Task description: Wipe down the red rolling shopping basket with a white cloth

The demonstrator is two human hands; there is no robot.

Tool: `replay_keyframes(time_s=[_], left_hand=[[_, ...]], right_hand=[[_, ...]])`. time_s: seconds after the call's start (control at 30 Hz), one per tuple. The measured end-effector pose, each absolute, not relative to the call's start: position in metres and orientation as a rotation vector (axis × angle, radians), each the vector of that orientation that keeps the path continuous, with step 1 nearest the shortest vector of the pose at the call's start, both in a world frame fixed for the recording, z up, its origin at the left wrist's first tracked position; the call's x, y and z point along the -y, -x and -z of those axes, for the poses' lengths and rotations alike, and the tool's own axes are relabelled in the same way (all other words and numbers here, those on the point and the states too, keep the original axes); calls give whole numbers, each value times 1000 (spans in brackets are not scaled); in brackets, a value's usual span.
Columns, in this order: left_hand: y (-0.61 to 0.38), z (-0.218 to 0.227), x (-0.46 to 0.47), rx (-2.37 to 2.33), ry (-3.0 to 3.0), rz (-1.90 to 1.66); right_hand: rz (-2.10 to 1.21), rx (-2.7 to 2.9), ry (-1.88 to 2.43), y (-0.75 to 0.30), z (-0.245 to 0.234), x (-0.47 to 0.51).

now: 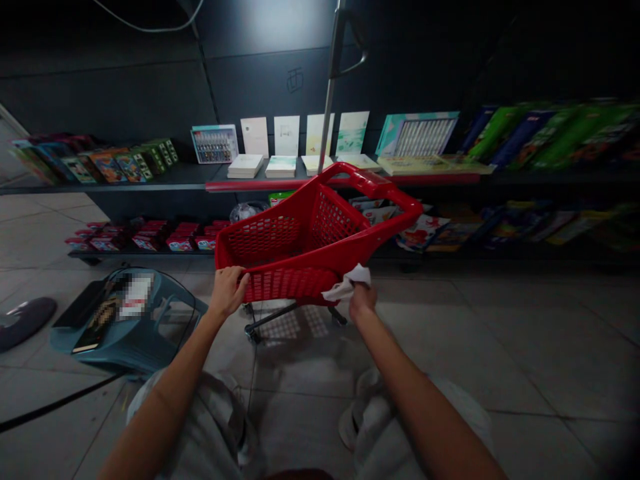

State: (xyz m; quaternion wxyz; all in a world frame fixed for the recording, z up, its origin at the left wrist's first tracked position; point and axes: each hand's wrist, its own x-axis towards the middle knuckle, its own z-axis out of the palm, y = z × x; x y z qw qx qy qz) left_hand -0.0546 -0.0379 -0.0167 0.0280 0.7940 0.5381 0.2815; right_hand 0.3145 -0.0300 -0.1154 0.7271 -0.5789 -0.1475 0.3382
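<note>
Right hand (363, 301) pinches white cloth (346, 283) | left hand (228, 292) grips red plastic trolley (280, 240)

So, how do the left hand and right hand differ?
The left hand grips the red shopping cart directly; the right hand touches it through a white cloth. The left hand's fingers curl over its rim; the right hand's fingers are mostly hidden by cloth. Both hands are bare.

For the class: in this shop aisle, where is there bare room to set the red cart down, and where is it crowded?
Bare floor tile spreads right of the red cart, below the lower shelf; a narrower strip runs between the cart and the teal plastic stool. Crowded: both shelves, packed with books and boxes, and the stool's top.
</note>
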Motion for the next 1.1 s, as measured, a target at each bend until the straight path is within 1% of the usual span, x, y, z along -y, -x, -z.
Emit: replay_keyframes(time_s=[0.07,0.17,0.37,0.47,0.57,0.67,0.77,0.97,1.1], left_hand=[[55,16,37,-1672,-2427,-887],[54,15,38,-1681,-2391,-938],[53,14,42,-1706,-2352,-994],[55,14,43,-1730,-2344,-1045],[60,15,43,-1754,-2327,-1049],[67,17,42,-1771,-2313,-1053],[72,18,41,-1778,-2312,-1073],[80,23,40,-1808,-2294,-1107],[85,25,38,-1831,-2283,-1126]], right_hand=[[-592,367,1285,-325,96,29],[-342,606,1213,-332,64,32],[-3,771,1070,-329,-1,39],[81,863,1051,-331,-19,42],[103,876,1049,-336,-21,42],[65,825,1049,-343,-13,39],[-51,679,1071,-349,-3,31],[-571,471,1057,-339,22,20],[-724,400,1079,-329,32,28]])
